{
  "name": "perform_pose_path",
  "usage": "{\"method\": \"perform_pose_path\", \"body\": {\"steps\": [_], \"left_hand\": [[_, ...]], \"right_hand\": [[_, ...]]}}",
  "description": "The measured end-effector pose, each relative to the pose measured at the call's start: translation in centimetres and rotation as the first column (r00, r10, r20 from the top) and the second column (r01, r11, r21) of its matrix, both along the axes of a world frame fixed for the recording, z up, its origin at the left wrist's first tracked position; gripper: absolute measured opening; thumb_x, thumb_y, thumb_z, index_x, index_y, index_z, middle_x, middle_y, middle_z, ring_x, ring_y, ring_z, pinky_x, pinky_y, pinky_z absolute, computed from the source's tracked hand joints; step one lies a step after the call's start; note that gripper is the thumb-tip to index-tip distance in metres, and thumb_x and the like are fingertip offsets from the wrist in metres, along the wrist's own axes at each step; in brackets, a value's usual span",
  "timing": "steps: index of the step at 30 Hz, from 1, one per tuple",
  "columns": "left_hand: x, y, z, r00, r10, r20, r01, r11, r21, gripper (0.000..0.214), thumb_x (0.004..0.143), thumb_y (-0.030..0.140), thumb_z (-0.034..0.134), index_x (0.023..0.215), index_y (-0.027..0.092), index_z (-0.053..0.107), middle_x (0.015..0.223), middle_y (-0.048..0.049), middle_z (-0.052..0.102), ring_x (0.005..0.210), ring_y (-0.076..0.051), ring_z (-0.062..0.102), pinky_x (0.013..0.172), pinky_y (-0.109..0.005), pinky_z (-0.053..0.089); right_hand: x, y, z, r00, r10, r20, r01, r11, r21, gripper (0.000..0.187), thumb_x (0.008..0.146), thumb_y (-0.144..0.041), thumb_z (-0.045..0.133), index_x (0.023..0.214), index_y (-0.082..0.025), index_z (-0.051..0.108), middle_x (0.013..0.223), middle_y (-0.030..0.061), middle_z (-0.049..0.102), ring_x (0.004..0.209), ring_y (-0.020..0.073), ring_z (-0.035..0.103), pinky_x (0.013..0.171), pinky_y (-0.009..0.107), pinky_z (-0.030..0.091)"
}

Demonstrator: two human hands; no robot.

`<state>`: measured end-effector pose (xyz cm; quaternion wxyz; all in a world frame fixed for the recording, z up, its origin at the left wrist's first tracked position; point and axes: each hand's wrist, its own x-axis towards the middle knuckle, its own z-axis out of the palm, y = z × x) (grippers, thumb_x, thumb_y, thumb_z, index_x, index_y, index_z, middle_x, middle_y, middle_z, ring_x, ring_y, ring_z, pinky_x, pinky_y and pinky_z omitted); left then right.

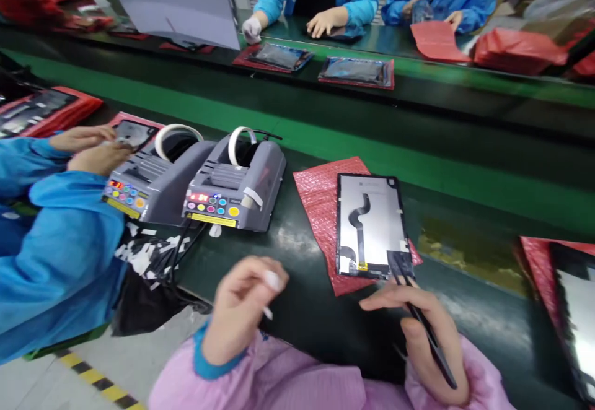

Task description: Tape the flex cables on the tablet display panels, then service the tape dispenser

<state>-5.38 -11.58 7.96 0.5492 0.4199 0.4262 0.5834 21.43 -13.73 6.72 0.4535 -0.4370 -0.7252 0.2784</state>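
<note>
My right hand point(425, 329) holds black tweezers point(430, 339), their tips over the lower right corner of a tablet screen panel point(381, 224). The panel lies with its silver back up, a dark flex cable curving down it, on a red bubble-wrap sheet point(316, 193). Left of the panel, my left hand point(246, 305) is raised above the bench with curled fingers. A white patch covers its thumb tip, and a thin white sliver shows below; I cannot tell whether these are tape or a finger cover.
Two grey tape dispensers point(237, 181) point(158, 174) stand to the left, with white scraps point(149, 252) beside them. At far left a co-worker's hands point(97, 150) work on another panel. Across the bench are two people in blue. Another panel point(576, 311) lies at right.
</note>
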Motion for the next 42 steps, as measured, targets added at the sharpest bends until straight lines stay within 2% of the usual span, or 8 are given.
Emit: {"method": "perform_pose_path", "body": {"steps": [5, 14, 21, 28, 31, 33, 36, 42], "left_hand": [[5.7, -0.7, -2.2, 0.938, -0.326, 0.116, 0.346, 0.888, -0.303, 0.039, 0.08, 0.058, 0.078, 0.081, 0.02, 0.069, 0.071, -0.0032, 0.061, 0.07, -0.017, 0.056, 0.063, -0.03, 0.043], [6.9, -0.5, -2.0, 0.909, -0.412, 0.06, 0.408, 0.854, -0.322, 0.035, 0.08, 0.05, 0.082, 0.084, 0.016, 0.073, 0.074, -0.0009, 0.062, 0.068, -0.011, 0.05, 0.063, -0.022, 0.041], [7.2, -0.4, -2.1, 0.919, -0.33, -0.215, 0.365, 0.918, 0.155, 0.021, 0.097, 0.037, 0.067, 0.086, 0.019, 0.071, 0.071, 0.0003, 0.058, 0.066, -0.011, 0.052, 0.062, -0.022, 0.043], [7.3, 1.5, -2.3, 0.865, -0.24, -0.44, 0.484, 0.629, 0.608, 0.021, 0.105, 0.027, 0.052, 0.091, 0.02, 0.066, 0.067, 0.0019, 0.057, 0.062, -0.011, 0.056, 0.073, -0.032, 0.044], [7.1, 1.7, -2.2, 0.853, -0.25, -0.459, 0.504, 0.626, 0.595, 0.02, 0.104, 0.029, 0.053, 0.09, 0.021, 0.065, 0.067, 0.0028, 0.059, 0.062, -0.011, 0.058, 0.073, -0.033, 0.043], [6.9, 1.6, -2.2, 0.863, -0.257, -0.436, 0.477, 0.698, 0.534, 0.018, 0.103, 0.03, 0.057, 0.089, 0.021, 0.062, 0.067, 0.0033, 0.058, 0.063, -0.011, 0.057, 0.072, -0.032, 0.044], [6.8, 1.4, -2.4, 0.832, -0.258, -0.492, 0.488, 0.762, 0.425, 0.016, 0.102, 0.03, 0.06, 0.09, 0.021, 0.063, 0.068, 0.0022, 0.06, 0.063, -0.012, 0.054, 0.068, -0.029, 0.043], [6.8, 1.5, -3.6, 0.763, -0.298, -0.573, 0.548, 0.769, 0.329, 0.013, 0.099, 0.03, 0.063, 0.096, 0.02, 0.071, 0.068, 0.0013, 0.059, 0.064, -0.013, 0.052, 0.068, -0.028, 0.044]], "right_hand": [[-3.4, -0.1, 2.9, 0.957, -0.039, -0.286, -0.033, 0.969, -0.245, 0.031, 0.093, -0.016, 0.066, 0.096, -0.028, 0.038, 0.106, -0.0006, 0.071, 0.091, 0.0136, 0.071, 0.083, 0.027, 0.058], [-2.8, 0.4, 2.6, 0.966, -0.123, -0.226, 0.055, 0.957, -0.286, 0.035, 0.083, -0.006, 0.063, 0.091, -0.027, 0.037, 0.096, -0.0039, 0.07, 0.086, 0.0112, 0.07, 0.077, 0.022, 0.055], [-3.3, 0.0, 1.9, 0.912, -0.263, -0.316, 0.144, 0.924, -0.354, 0.038, 0.081, -0.008, 0.068, 0.082, -0.025, 0.034, 0.079, -0.0055, 0.071, 0.07, 0.0109, 0.066, 0.068, 0.022, 0.051], [-3.7, -0.6, 0.1, 0.614, -0.352, -0.706, -0.18, 0.809, -0.559, 0.048, 0.081, -0.016, 0.078, 0.082, -0.025, 0.031, 0.071, -0.0079, 0.062, 0.058, 0.0069, 0.057, 0.058, 0.018, 0.046], [-2.1, 0.1, -0.1, 0.544, -0.263, -0.797, -0.464, 0.698, -0.546, 0.048, 0.081, -0.02, 0.082, 0.086, -0.026, 0.034, 0.079, -0.0059, 0.066, 0.069, 0.0089, 0.064, 0.065, 0.02, 0.049], [-0.6, 0.6, 0.2, 0.592, -0.174, -0.787, -0.505, 0.681, -0.531, 0.045, 0.082, -0.02, 0.081, 0.091, -0.027, 0.038, 0.102, -0.0011, 0.072, 0.092, 0.0125, 0.069, 0.076, 0.023, 0.052], [1.1, 1.0, 1.5, 0.775, -0.088, -0.626, -0.327, 0.792, -0.516, 0.045, 0.079, -0.016, 0.083, 0.093, -0.028, 0.041, 0.123, -0.0011, 0.071, 0.111, 0.0124, 0.066, 0.091, 0.025, 0.051], [0.3, 1.2, 2.6, 0.949, -0.065, -0.309, -0.118, 0.835, -0.538, 0.046, 0.082, -0.025, 0.083, 0.075, -0.024, 0.038, 0.083, -0.003, 0.078, 0.072, 0.0133, 0.071, 0.067, 0.025, 0.052]]}}
